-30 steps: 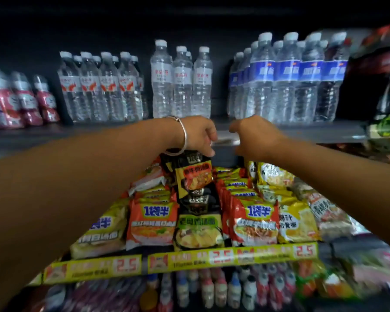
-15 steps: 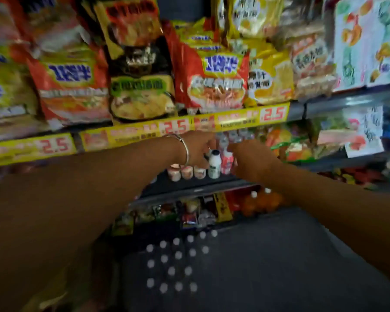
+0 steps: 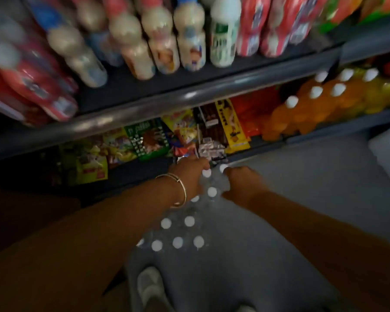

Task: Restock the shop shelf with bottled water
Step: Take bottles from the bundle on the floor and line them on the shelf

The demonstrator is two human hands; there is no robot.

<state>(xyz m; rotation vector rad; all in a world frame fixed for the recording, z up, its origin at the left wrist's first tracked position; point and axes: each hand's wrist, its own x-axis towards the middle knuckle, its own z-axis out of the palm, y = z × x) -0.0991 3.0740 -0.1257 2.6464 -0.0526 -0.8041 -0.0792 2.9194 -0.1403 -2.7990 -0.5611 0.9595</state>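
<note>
Fingertips of left hand [image 3: 190,176] and right hand [image 3: 241,185] hidden among white-capped clear plastic water bottles [image 3: 189,221]; grasp indeterminate. Bottle bodies lost in dim blur, only caps distinct. Cream-coloured drink bottles with printed labels [image 3: 164,48] motion-blurred, tops cut by upper edge. White shoe [image 3: 149,287] indistinct.

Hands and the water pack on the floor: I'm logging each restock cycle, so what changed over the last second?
Both hands dropped from the edge of the water shelf, past the noodle and drink shelves, to the pack of water bottles on the floor. The left hand and right hand now sit among its far caps; whether either grips a bottle is too blurred to tell. Nothing was carried down; the pack has not moved.
</note>
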